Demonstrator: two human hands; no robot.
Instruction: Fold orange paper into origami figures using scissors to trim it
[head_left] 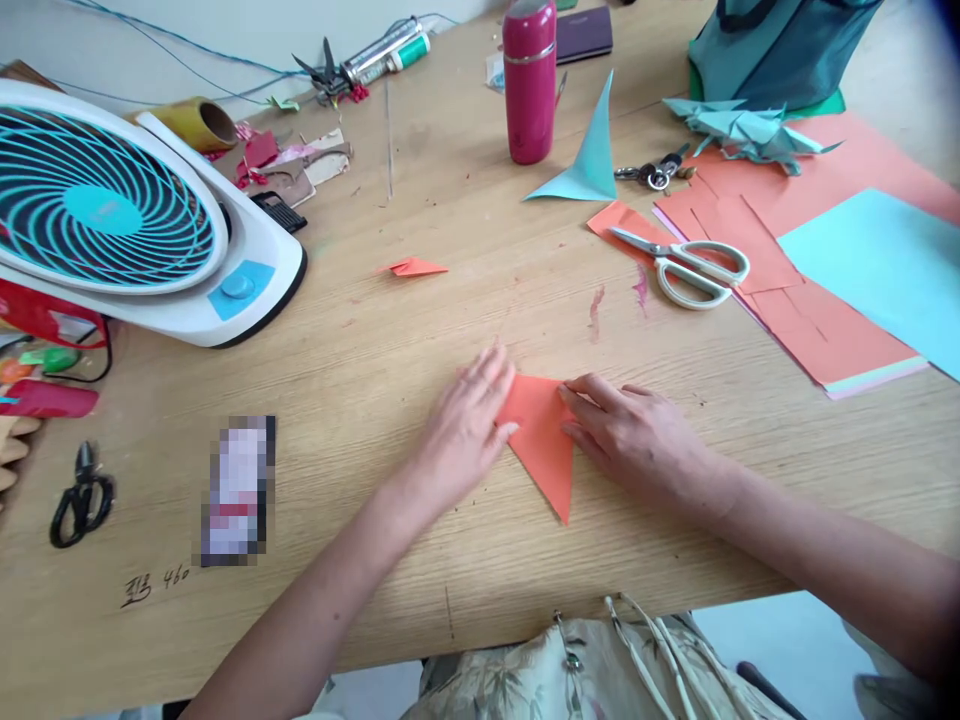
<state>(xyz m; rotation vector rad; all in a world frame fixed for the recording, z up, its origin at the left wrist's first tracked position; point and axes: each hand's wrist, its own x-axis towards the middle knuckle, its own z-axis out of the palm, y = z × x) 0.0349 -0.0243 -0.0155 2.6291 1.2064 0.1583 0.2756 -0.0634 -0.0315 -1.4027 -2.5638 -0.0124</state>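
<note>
A folded orange paper triangle (544,445) lies flat on the wooden table (390,330), its point toward me. My left hand (469,420) rests flat on its left edge, fingers stretched out. My right hand (634,430) presses on its right edge with the fingers flat and close together. Neither hand holds anything.
White-handled scissors (690,265) lie on orange paper sheets (795,290) beside a light blue sheet (885,265). A magenta flask (529,80), a blue paper cone (589,150), a small orange folded scrap (415,267), a white-and-teal fan (127,215) and black scissors (81,495) surround the work spot.
</note>
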